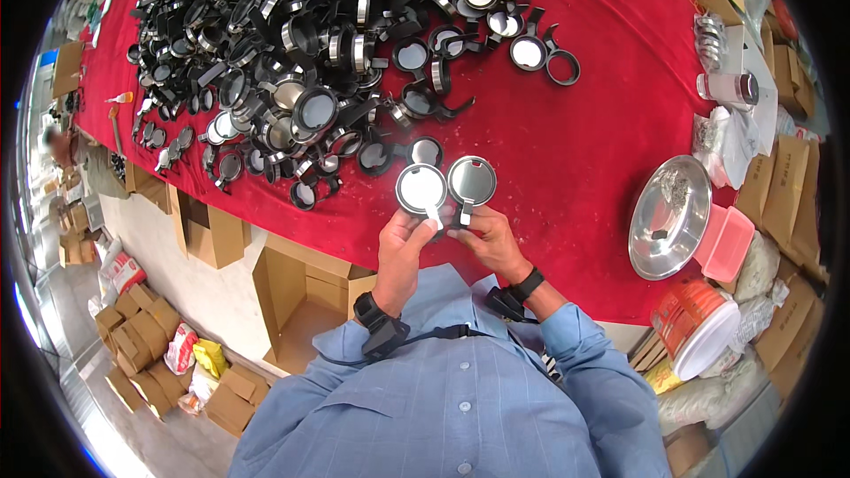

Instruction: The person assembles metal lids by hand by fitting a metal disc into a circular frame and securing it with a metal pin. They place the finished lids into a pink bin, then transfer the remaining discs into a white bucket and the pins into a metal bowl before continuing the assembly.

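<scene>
My left hand (pixel 400 257) is closed on the short handle of a round lid (pixel 420 184). Its bright, mirror-like disc sits in a black rim and faces up. Beside it, my right hand (pixel 490 242) grips a matching lid (pixel 472 181) by its handle, the disc looking greyer. The two rims are side by side, close to touching, above the table's near edge. Just beyond them lies another lid (pixel 426 150), partly covered by the one in my left hand. A large heap of similar black and silver lids (pixel 301 35) spreads over the far left of the table.
A red cloth (pixel 567 186) covers the table. At the right edge are a steel bowl (pixel 651 235), a pink plastic tub (pixel 728 243) and a clear jar (pixel 728 88). Below stands a red and white bucket (pixel 699 327). Open cardboard boxes (pixel 305 301) stand by the near left edge.
</scene>
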`<state>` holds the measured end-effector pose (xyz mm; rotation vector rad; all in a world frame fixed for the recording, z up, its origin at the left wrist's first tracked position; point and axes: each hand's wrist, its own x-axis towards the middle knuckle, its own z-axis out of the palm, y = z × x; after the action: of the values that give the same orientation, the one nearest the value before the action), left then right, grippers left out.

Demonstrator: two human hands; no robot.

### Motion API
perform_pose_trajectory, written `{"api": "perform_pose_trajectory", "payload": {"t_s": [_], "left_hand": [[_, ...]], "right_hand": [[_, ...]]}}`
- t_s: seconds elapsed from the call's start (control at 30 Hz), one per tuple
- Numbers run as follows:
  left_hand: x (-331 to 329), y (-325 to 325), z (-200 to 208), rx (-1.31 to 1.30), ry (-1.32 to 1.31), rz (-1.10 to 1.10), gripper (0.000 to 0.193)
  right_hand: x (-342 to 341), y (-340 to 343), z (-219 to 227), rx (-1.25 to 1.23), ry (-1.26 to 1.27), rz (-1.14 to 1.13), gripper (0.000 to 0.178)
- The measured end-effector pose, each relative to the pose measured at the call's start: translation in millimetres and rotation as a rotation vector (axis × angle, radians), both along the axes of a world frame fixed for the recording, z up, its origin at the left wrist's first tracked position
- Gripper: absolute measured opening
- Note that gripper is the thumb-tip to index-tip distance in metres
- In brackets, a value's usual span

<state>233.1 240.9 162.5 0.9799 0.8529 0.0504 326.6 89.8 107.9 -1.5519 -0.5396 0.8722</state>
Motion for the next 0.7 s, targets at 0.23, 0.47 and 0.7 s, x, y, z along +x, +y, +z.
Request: {"api": "perform_pose_trajectory", "payload": {"t_s": [0.23,0.47,0.7], "left_hand": [[-3.7,0.2,-9.4,-0.015,0.016,0.009,0.038],[-4.0,-1.4,-17.0,-0.055,0.025,0.037,0.036],[1.5,-2.7,-64.4,-0.108,0.076,0.038,0.029]], "right_hand": [[-1.0,0.3,-2.7,-0.017,-0.044,0.013,0.029],[0.5,-1.6,-4.3,-0.041,-0.098,0.008,0.027],[-1.2,-0.8,-37.2,-0.237,-0.111,0.002,0.020]]}}
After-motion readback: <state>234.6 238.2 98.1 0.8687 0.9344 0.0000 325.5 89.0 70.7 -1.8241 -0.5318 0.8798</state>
